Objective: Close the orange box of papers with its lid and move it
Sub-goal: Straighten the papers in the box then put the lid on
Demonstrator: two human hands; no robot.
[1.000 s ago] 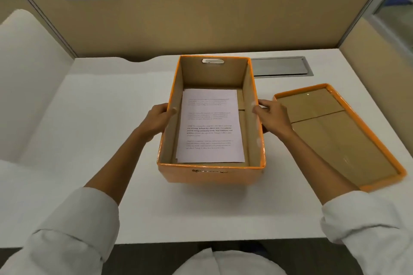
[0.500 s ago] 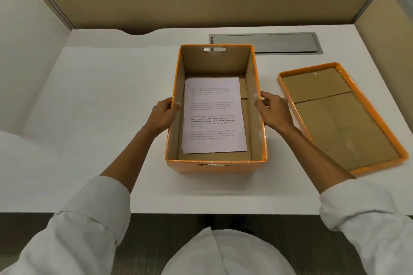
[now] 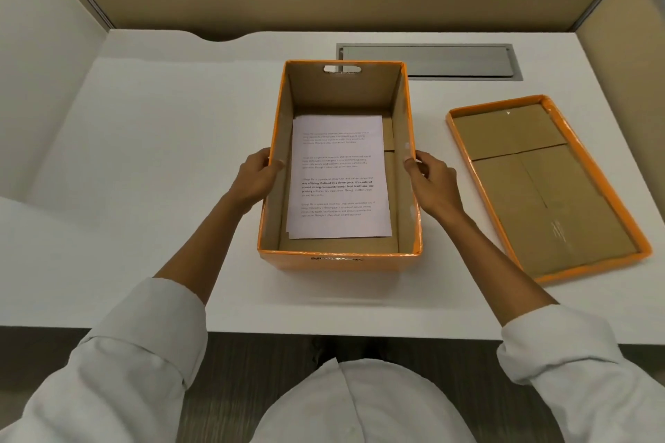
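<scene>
Open orange box [image 3: 340, 259] holding papers [image 3: 340, 176] at desk centre; left hand [image 3: 253, 178] and right hand [image 3: 431, 183] clasp its long walls, thumbs over the rim. Lid [image 3: 547, 187] lies inverted, right of the box. Release one hand, flip lid, align corners squarely.

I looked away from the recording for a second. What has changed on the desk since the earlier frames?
Mostly the view: the head camera tipped further down, so the partition sign left the frame. Left hand and right hand keep gripping the side walls of the orange box; any shift of the box itself cannot be told from the camera's motion. The papers remain inside, and the lid lies upturned to the right, untouched.
</scene>
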